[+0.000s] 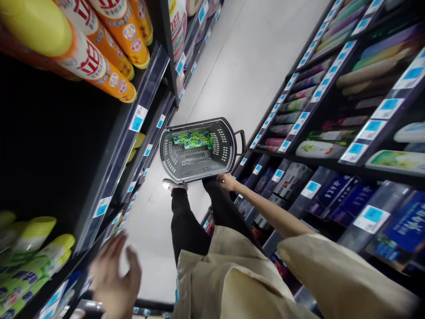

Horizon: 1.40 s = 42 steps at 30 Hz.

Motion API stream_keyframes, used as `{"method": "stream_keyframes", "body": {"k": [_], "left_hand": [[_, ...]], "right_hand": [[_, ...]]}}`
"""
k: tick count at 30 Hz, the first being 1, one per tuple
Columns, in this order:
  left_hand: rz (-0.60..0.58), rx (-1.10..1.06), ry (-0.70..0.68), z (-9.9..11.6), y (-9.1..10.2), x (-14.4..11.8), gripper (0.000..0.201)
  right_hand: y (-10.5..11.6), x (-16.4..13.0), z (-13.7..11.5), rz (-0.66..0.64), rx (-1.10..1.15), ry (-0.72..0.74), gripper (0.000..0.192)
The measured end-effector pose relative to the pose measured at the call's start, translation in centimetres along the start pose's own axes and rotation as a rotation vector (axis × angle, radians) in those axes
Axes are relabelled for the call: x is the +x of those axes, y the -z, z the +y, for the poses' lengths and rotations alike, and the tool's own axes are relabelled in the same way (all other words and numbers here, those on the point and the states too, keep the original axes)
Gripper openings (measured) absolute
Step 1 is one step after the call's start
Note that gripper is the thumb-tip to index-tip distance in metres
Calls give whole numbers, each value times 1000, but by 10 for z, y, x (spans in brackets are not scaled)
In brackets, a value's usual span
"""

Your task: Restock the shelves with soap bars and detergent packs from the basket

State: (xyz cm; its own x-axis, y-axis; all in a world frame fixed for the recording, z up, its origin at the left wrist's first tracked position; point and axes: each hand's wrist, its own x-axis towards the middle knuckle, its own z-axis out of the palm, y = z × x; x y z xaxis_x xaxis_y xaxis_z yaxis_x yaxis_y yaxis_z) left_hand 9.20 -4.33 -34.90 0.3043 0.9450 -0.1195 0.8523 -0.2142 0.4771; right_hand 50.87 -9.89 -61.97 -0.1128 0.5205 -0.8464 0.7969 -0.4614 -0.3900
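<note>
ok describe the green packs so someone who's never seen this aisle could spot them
Look down the pale floor between the two dark shelf rows to the grey perforated basket by the right hand. The green packs lie along its far wall, the only items inside it.

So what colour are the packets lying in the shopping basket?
Green, with blue and yellow markings; the packets lie at one end of the grey basket, seen in the head view.

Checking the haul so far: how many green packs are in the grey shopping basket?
2 green packs, lying side by side at the far end of the basket, which the right hand holds. More may be hidden.
</note>
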Motion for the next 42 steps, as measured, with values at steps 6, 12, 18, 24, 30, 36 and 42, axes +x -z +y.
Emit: {"method": "stream_keyframes", "body": {"k": [6, 12, 18, 24, 30, 36, 42], "left_hand": [[-524, -2, -45, -32, -188, 59, 36], [-813, -12, 135, -38, -263, 76, 39], [-861, 6, 108, -34, -313, 95, 38], [-828, -14, 128, -55, -406, 106, 50], [-672, -61, 108, -78, -470, 87, 54], [-583, -134, 7, -81, -479, 69, 49], [-592, -125, 18, -78, -479, 71, 50]], "right_hand": [[-6, 40, 1, 31, 44, -9, 50], [5, 68, 26, 71, 40, -75, 61], [25, 103, 50, 145, -30, -32, 87], [15, 192, 87, 163, -78, 24, 107], [-5, 305, 141, 182, -143, -10, 106], [-22, 376, 171, 274, -216, -29, 79], [-41, 396, 182, 411, -172, 14, 67]]}}
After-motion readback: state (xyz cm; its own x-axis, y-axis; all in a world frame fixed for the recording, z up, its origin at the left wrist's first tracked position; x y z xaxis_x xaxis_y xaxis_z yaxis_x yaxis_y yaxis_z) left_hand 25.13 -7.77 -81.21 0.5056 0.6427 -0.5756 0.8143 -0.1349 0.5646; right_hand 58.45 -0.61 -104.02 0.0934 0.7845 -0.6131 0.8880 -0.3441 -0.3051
